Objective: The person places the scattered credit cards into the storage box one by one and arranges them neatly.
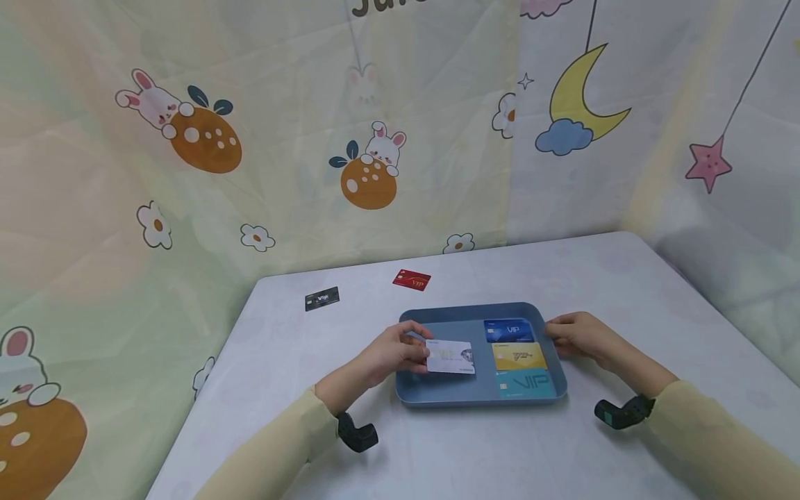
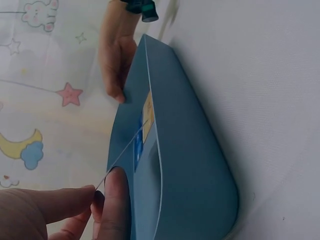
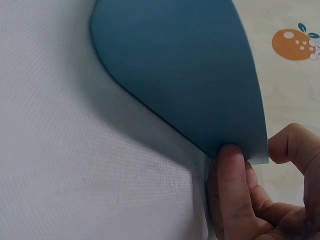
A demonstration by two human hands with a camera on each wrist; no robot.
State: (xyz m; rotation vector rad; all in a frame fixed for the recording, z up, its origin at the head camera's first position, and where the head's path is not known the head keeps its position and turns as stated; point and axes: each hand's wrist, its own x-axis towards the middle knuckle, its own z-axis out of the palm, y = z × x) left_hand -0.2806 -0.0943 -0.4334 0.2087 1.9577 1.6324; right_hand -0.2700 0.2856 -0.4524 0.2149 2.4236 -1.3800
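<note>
My left hand [image 1: 400, 348] pinches a white card [image 1: 451, 356] by its left edge, above the left half of a blue tray [image 1: 450, 402]. In the left wrist view the card [image 2: 120, 155] appears edge-on between thumb and fingers. At the tray's right end, my right hand [image 1: 578, 335] grips the rim; in the right wrist view its fingers [image 3: 232, 175] lie against the outer wall, with the thumb at the edge. Inside the tray's right side, a dark blue VIP card [image 1: 509, 330], a yellow card [image 1: 520, 356] and a light blue VIP card [image 1: 525, 383] form a column.
Behind the tray, a red VIP card [image 1: 412, 280] lies on the white table [image 1: 350, 271]. A black VIP card [image 1: 321, 298] lies farther left. A printed cloth [image 1: 281, 139] with rabbits and flowers hangs along the table's back.
</note>
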